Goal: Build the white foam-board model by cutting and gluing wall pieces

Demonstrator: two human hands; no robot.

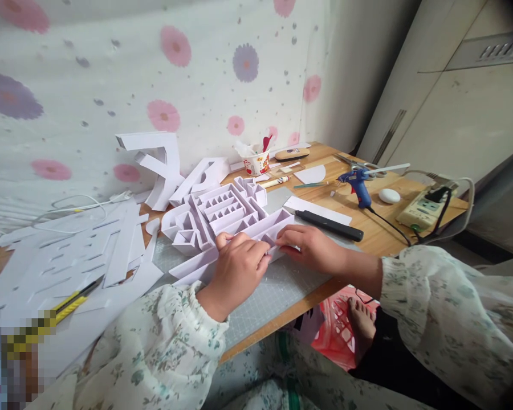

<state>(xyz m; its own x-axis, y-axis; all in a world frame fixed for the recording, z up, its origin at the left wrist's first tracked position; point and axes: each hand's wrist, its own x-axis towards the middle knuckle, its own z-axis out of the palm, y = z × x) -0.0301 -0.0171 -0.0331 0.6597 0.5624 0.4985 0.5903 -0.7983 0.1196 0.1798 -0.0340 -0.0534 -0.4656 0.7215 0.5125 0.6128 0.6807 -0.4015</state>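
Note:
A white foam-board character (222, 212) with upright walls and many small compartments lies on a grey cutting mat (256, 319). My left hand (241, 267) is closed over its near wall, with the fingers curled on the edge. At the near right end, my right hand (312, 247) pinches the same structure's wall, its fingertips close to those of the left. Parts of the near wall are hidden behind both hands. Just beyond my right hand lies a black-handled knife (329, 223), beside a white foam-board strip (318, 208).
A blue glue gun (359, 185) with a cord stands to the right, near a white egg-shaped object (389, 196) and a power strip (427, 208). Cut white sheets (68, 267) and a yellow utility knife (66, 306) lie left. A paper cup (256, 162) stands at the back.

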